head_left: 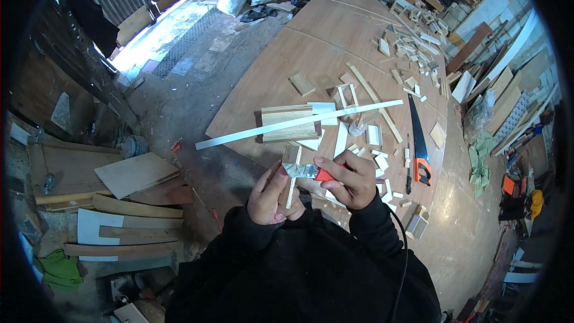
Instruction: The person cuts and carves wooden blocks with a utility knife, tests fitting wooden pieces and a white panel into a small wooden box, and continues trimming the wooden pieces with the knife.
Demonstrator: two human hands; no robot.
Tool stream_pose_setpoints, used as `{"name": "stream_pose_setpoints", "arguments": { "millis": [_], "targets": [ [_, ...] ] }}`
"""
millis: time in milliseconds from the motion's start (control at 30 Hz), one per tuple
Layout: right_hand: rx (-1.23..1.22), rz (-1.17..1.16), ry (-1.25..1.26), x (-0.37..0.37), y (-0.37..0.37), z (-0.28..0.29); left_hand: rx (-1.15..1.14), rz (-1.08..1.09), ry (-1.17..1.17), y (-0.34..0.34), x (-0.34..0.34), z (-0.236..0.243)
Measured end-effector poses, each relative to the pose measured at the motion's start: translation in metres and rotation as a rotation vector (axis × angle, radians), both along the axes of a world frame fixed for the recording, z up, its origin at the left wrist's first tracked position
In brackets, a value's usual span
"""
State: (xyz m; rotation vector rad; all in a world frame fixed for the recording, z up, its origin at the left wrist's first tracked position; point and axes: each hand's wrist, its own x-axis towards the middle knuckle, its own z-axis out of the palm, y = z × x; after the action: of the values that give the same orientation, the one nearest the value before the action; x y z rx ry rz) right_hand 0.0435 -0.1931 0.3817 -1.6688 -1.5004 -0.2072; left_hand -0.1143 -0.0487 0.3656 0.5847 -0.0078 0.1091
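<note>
My left hand (272,198) is closed around a small wooden piece (292,154), made of a thin upright strip with a flat block at its top. My right hand (351,180) grips the red handle of a putty knife (302,171). Its smeared metal blade lies across the wooden piece, near the left fingertips. Just beyond the hands, a long pale wooden strip (251,134) rests across a stack of flat boards (281,116) on the table. A small wooden frame (345,97) stands behind the strip, and a clear cup (357,128) is beside it.
The large wooden table (263,78) carries many offcuts (412,48) at its far right. A handsaw (418,137) with an orange and black handle lies to the right. Loose boards (136,174) are piled on the left. A black cable (402,233) runs past my right forearm.
</note>
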Motion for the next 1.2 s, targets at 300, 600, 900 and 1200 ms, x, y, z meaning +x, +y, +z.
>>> {"name": "stream_pose_setpoints", "arguments": {
  "millis": [300,600,900,1200],
  "targets": [
    [-0.019,-0.087,-0.051,0.015,0.014,0.011,0.079,0.219,0.203,-0.009,0.024,-0.001],
    [0.184,-0.198,0.244,0.079,0.015,0.0,0.239,0.463,0.308,-0.016,0.04,0.004],
    [0.068,0.276,0.094,0.068,0.028,-0.01,0.232,0.613,0.214,-0.02,0.05,0.008],
    [0.107,0.383,0.056,0.09,0.039,-0.005,0.066,0.261,-0.026,-0.012,0.051,0.022]
  ]
}}
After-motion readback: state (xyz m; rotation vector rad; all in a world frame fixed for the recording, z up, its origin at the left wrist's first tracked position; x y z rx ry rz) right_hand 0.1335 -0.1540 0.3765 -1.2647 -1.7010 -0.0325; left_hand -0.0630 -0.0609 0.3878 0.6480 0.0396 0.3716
